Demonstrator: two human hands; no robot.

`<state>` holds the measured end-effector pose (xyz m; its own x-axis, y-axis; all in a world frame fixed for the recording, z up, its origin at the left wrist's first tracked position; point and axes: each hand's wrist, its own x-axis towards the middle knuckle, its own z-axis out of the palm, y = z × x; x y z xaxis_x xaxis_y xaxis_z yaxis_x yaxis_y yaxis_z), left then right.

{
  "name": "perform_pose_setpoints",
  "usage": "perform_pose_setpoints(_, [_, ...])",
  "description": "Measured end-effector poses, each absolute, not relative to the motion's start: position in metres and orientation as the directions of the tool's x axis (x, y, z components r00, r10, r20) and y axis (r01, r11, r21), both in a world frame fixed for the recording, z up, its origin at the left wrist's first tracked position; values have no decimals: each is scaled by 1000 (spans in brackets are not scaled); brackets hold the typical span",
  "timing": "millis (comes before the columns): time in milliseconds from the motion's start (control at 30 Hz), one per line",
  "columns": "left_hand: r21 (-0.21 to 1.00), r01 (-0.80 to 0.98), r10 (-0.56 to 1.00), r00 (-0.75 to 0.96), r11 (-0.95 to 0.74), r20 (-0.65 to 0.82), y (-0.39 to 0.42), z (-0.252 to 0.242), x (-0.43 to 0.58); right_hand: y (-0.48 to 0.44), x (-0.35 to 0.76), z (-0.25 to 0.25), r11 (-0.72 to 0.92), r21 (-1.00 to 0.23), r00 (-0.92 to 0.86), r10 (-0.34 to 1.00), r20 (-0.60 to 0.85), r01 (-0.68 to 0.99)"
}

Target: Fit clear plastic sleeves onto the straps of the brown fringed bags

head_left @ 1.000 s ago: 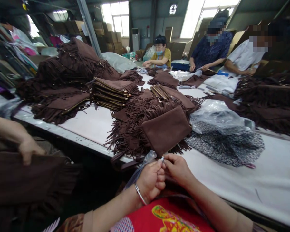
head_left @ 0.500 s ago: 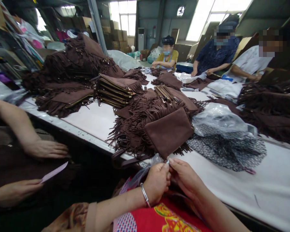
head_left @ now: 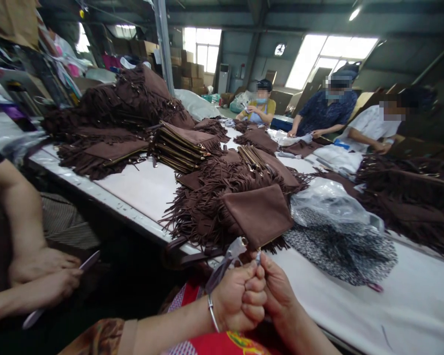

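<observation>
As fingers pinch something pale (small), the pouch lies just beyond.

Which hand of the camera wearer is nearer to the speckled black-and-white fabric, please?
Right. The right hand is left of the speckled fabric and nearer the wearer; the left hand is farther left.

Daylight glares through a left window near top centre and a right window at upper right; between them a bright round opening marks the dark wall. A lamp glows at the top right. A grey post rises near stacked boxes, upper left of centre.
</observation>
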<state>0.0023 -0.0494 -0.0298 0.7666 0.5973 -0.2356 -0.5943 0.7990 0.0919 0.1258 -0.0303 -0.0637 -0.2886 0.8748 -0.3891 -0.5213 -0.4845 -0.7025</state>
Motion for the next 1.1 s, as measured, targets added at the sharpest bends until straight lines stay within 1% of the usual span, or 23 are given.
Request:
perform_pose_setpoints(67, [152, -602, 619, 744, 784, -252, -50, -31, 4, -28, 126, -61, -515, -608, -281, 852, -443, -604])
perform_pose_setpoints(100, [219, -618, 655, 697, 755, -291, -50, -33, 6, -26, 126, -59, -525, -584, -291, 844, -451, -619])
perform_pose_setpoints(167, [433, -617, 754, 519, 657, -403, -49, -39, 9, -25, 128, -54, -541, -609, -344, 840, -419, -579])
perform_pose_setpoints(200, [563, -571, 802, 404, 597, -440, -49, -42, 11, -26, 129, -51, -548, -637, -372, 836, -403, -542])
perform_pose_setpoints(233, [689, -489, 845, 295, 534, -446, -49, -45, 11, -27, 131, -49, -551, -666, -390, 832, -394, -503])
perform_pose_setpoints(267, [797, -385, 886, 204, 465, -417, -49, -47, 11, -29, 134, -47, -553, -687, -397, 829, -395, -471])
perform_pose_setpoints(300, [882, -273, 923, 138, 384, -359, -49, -49, 10, -32, 136, -45, -555, -702, -389, 827, -406, -447])
perform_pose_setpoints(367, [974, -75, 976, 72, 212, -207, -51, -51, 8, -38, 140, -42, -550, -717, -344, 833, -434, -428])
perform_pose_setpoints(433, [994, 63, 994, 49, 90, -93, -54, -50, 5, -43, 140, -40, -548, -713, -305, 837, -455, -438])
perform_pose_setpoints(500, [990, 138, 997, 61, 35, -44, -55, -50, 4, -46, 138, -38, -535, -713, -281, 845, -456, -452])
perform_pose_setpoints(667, [982, 186, 996, 83, -35, 20, -57, -51, 1, -47, 134, -39, -511, -719, -258, 859, -442, -471])
perform_pose_setpoints(767, [979, 203, 997, 76, -35, 20, -58, -53, 1, -46, 134, -42, -525, -701, -280, 851, -445, -483])
perform_pose_setpoints(833, [982, 189, 995, 92, 11, -29, -57, -53, 1, -44, 133, -45, -527, -685, -299, 850, -434, -503])
perform_pose_setpoints(867, [986, 158, 992, 105, 59, -76, -57, -54, 2, -44, 133, -47, -523, -680, -304, 852, -426, -513])
perform_pose_setpoints(933, [979, 35, 967, 150, 202, -205, -57, -54, 6, -43, 132, -51, -512, -674, -308, 859, -410, -532])
perform_pose_setpoints(967, [958, -43, 945, 180, 285, -273, -57, -54, 8, -42, 131, -54, -507, -671, -308, 862, -403, -541])
perform_pose_setpoints(1033, [878, -196, 888, 250, 438, -387, -56, -53, 13, -42, 130, -59, -501, -662, -307, 865, -396, -558])
perform_pose_setpoints(1100, [781, -306, 832, 318, 544, -455, -56, -52, 17, -43, 129, -63, -502, -642, -307, 864, -399, -579])
